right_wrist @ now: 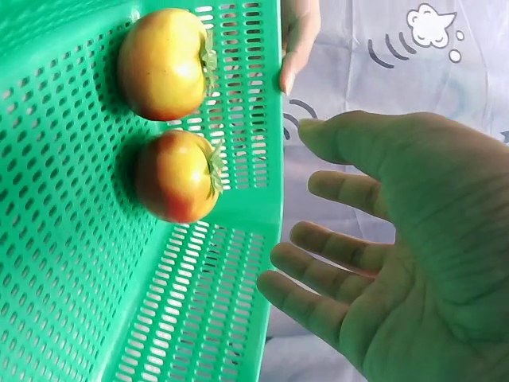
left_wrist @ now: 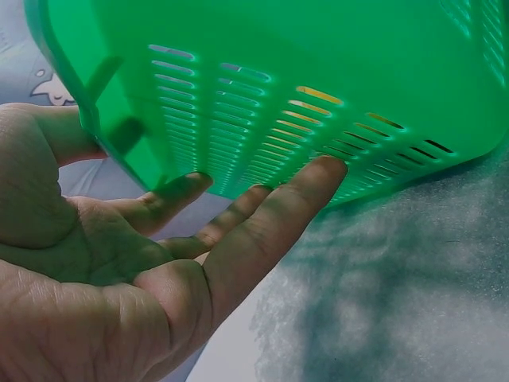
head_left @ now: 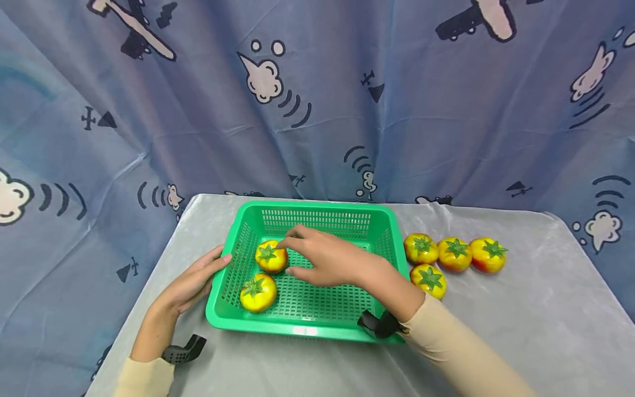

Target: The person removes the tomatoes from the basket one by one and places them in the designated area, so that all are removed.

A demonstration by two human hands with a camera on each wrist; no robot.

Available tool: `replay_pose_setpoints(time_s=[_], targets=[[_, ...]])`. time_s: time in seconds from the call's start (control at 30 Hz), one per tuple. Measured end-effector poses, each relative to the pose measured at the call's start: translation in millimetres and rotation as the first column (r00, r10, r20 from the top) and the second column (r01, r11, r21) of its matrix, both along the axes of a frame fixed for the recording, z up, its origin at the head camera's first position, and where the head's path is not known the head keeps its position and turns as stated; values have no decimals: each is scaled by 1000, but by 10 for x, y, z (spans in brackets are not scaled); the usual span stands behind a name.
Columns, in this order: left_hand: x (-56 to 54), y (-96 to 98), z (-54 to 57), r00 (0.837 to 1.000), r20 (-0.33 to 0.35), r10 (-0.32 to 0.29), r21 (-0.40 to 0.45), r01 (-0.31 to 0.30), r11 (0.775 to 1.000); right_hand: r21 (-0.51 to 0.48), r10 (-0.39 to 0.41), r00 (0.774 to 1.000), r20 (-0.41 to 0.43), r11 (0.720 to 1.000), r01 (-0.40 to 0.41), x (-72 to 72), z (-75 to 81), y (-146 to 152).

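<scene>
A green plastic basket (head_left: 307,331) with slotted walls stands on the table. Two yellow-and-red tomatoes with green leafy tops lie at its left end: a farther tomato (head_left: 268,259) and a nearer tomato (head_left: 258,293). My left hand (head_left: 195,280) holds the basket's left side, thumb over the rim and fingers (left_wrist: 270,215) along the outer wall. Over the basket hovers my right hand (head_left: 324,258), fingers spread and loosely bent, palm holding nothing. Its fingertips overlap the farther tomato in the head view, while a gap shows between them in the right wrist view.
Right of the basket, several more tomatoes (head_left: 455,254) sit on the grey tablecloth (head_left: 536,309), one of them close to the basket's wall (head_left: 429,280). Behind the table hangs a blue patterned curtain (head_left: 327,149). Black wrist cameras (head_left: 184,349) are worn on both wrists.
</scene>
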State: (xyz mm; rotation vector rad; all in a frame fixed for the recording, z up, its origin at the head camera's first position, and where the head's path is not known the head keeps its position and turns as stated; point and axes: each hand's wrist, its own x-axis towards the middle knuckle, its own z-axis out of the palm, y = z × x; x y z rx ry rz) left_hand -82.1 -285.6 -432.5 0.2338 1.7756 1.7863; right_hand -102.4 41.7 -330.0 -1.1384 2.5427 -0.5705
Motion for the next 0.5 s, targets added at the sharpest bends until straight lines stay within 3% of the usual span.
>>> replay_pose_setpoints(time_s=[0.3, 0.5], targets=[[-73, 231, -55, 999, 1, -48, 20, 48, 999, 89, -25, 999, 35, 996, 21, -25, -76, 52], [42, 30, 2, 1000, 3, -22, -23, 22, 999, 117, 49, 999, 24, 992, -51, -85, -156, -187]])
